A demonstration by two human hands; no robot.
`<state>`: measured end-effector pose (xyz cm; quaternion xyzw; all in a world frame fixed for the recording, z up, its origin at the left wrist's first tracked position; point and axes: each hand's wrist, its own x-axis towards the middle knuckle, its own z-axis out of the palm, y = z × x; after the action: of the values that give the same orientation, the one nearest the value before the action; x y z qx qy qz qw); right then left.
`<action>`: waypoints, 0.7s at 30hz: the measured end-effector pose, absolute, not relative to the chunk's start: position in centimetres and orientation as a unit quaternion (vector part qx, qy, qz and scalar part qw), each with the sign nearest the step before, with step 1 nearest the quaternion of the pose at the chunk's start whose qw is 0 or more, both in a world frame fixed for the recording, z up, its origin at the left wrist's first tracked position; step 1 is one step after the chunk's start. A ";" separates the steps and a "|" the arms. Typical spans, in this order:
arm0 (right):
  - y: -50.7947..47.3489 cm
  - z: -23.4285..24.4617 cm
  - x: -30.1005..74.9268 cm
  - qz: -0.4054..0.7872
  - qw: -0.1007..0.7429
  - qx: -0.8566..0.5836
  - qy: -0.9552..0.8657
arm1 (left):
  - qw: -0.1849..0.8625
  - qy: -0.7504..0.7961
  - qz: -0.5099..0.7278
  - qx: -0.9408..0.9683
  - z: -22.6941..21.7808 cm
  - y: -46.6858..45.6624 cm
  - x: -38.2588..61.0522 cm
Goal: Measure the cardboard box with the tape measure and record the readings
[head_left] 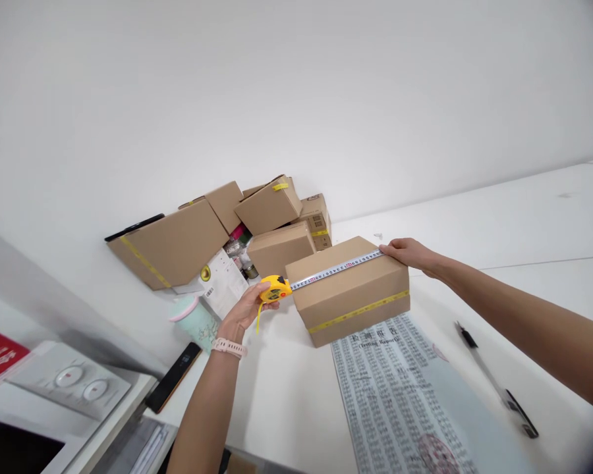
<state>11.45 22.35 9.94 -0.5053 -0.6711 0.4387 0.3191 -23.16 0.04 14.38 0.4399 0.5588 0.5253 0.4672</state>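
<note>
Cardboard box (353, 299) sits on the white table (284, 388), mid-scene, long side facing near, a strip of yellow tape (360, 311) running along that side. Left hand (247, 308), pink band (228, 347) at the wrist: fingers closed around the yellow tape measure (275, 289), thumb above, held just off the box's left end. Steel blade (336, 270) drawn out, lying across the box top from left to right, markings upward. Right hand (409, 255): thumb and fingers pinching the blade's end at the box's right edge; fingertip contact with the cardboard cannot be told. Printed sheet (395, 401) lies to the near side, its far edge reaching the box; pen (494, 380) to the right of it, well apart from the box. Far left: stacked cartons (269, 205) against the wall. Pale green cup (196, 321) near the left hand; dark oblong device (174, 376) farther left.
</note>
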 end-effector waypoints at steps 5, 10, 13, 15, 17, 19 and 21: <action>23.0 12.7 11.5 0.420 0.347 -0.484 -0.685 | 0.529 0.513 0.464 0.491 15.3 -4.5 -17.9; 22.4 16.4 10.1 0.426 0.332 -0.385 -0.749 | 0.711 0.350 0.469 0.390 10.3 -8.0 -8.6; 21.9 17.0 8.1 0.413 0.323 -0.368 -0.768 | 0.701 0.297 0.551 0.343 8.3 -8.0 -4.0; 21.9 16.7 6.7 0.401 0.328 -0.373 -0.770 | 0.674 0.309 0.584 0.329 8.4 -7.5 -1.8; 22.1 16.0 5.4 0.387 0.329 -0.378 -0.774 | 0.640 0.345 0.610 0.314 9.1 -6.7 -0.2; 22.5 15.3 4.2 0.376 0.322 -0.381 -0.781 | 0.603 0.383 0.635 0.294 9.9 -5.8 0.9; 23.0 14.6 3.2 0.362 0.310 -0.387 -0.790 | 0.581 0.409 0.648 0.276 10.3 -4.8 1.7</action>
<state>3.17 22.95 14.64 -0.3867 -0.7895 0.3618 0.3102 1.74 -4.82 10.32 0.2762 0.4085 0.6477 0.5808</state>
